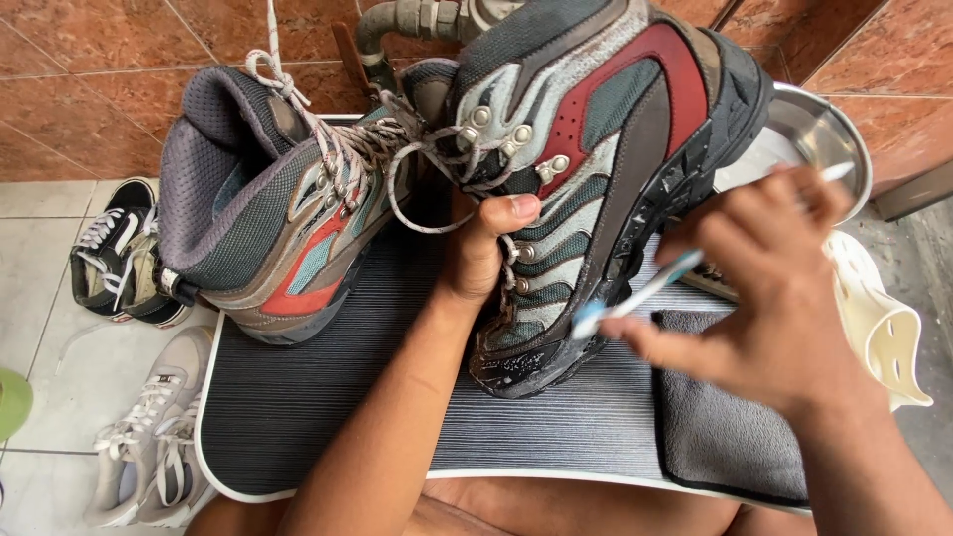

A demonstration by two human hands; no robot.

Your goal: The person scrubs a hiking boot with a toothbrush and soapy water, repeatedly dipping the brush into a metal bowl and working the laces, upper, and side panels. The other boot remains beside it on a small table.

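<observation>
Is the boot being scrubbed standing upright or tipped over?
Tipped: the left hand holds the boot on its side, sole edge facing the toothbrush in the right hand.

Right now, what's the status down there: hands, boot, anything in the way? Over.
Left hand grips the raised boot. Right hand holds a toothbrush, bristles at the sole edge. Second boot and grey cloth alongside, not blocking.

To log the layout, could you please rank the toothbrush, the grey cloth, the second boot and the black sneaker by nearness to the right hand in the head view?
From the right hand:
1. Toothbrush, in its grip.
2. Grey cloth, just below it on the tray.
3. Second boot, across the tray, left.
4. Black sneaker, on the floor, far left.
</observation>
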